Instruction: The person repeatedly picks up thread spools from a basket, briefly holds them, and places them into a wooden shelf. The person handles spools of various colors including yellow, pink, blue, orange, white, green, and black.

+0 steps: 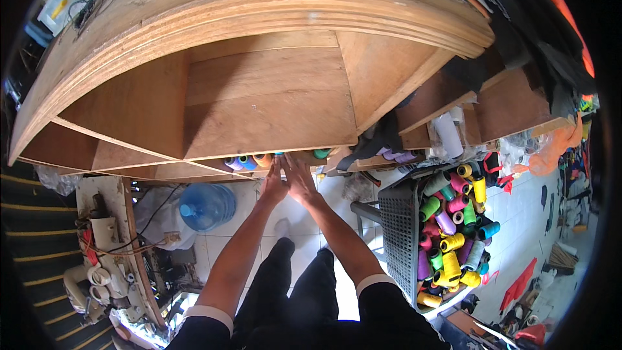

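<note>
Both my arms stretch forward to a low compartment of a wooden shelf unit [265, 100]. My left hand [275, 185] points its fingers up at a blue-teal thread spool [279, 153], of which only a small part shows. Close beside it on the right, my right hand [298, 178] has its fingers stretched out at the same shelf edge. The fingertips partly cover the spool, and a firm grip does not show. To the left sit an orange thread spool [262, 161], a blue thread spool [247, 163] and a purple one [233, 163]. On the right is a green thread spool [321, 153].
A dark plastic crate [396, 233] piled with colourful thread spools [453, 240] stands at my right, near a stool [366, 210]. Left of me are a blue water jug [207, 207] and a sewing machine [107, 272]. The unit's thick top edge overhangs ahead.
</note>
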Available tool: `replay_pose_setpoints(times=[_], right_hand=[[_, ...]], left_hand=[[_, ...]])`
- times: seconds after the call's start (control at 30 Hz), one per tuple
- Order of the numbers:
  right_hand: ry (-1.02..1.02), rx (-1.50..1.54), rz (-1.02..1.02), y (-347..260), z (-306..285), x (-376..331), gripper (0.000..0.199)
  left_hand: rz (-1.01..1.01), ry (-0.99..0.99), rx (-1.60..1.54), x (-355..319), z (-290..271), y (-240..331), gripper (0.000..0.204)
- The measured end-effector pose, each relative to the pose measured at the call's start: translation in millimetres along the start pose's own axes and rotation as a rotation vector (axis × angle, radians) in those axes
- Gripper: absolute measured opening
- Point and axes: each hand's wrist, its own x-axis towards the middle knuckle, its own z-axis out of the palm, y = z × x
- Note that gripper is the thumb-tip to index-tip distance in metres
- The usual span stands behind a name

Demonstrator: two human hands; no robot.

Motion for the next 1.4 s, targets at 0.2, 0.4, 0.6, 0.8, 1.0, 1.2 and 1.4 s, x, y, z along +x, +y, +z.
replay_pose_setpoints(times=[0.2,0.4,0.6,0.8,1.0,1.2,1.4], right_hand=[[-0.113,0.032,0.086,13,-21,-54,0.052],[0.074,0.288,0.296,37,-62,-193,0.024],[0.516,0.340,0.618,76,-138,-316,0.018],[0.716,0.119,0.796,123,-213,-388,0.024],[0.668,-0.082,0.936,198,-256,-407,0.035],[0.584,-0.093,0.886,275,-262,-396,0.044],[0.547,-0.005,0.932,290,-259,-378,0.050]], left_hand=[[-0.137,0.043,-0.076,-73,-6,5,0.062],[0.216,-0.072,0.334,-241,46,-133,0.017],[-0.239,-0.464,0.283,-368,19,-138,0.012],[-0.077,-0.693,0.149,-391,36,-141,0.013],[-0.753,-0.606,-0.231,-349,64,-96,0.014],[-0.697,-0.438,-0.198,-337,65,-25,0.021],[-0.850,-0.398,-0.284,-376,62,-35,0.027]])
